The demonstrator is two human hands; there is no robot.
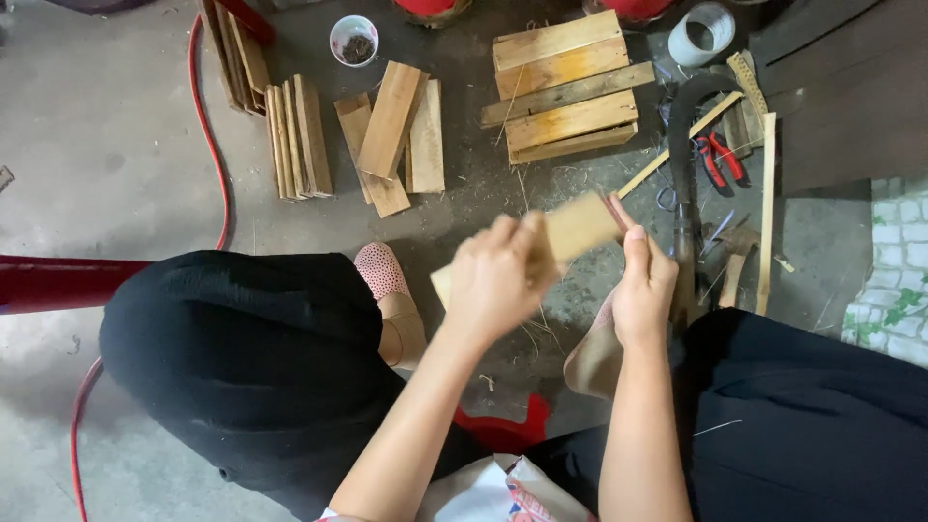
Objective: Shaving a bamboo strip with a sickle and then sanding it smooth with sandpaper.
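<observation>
I see the wooden block [570, 237] held up between both hands over the knees, long axis running lower-left to upper-right; the left hand [498, 275] is wrapped around its lower-left half, nearer its middle, fingers curled closed on it. The right hand [643, 280] sits at the upper-right end, thumb up, pinching a thin reddish stick [615, 211] against that end. Below is a grey concrete floor [116, 164] with loose planks [391, 135], a slatted crate [565, 87], red pliers [720, 159] and a red hose [208, 126] well apart.
</observation>
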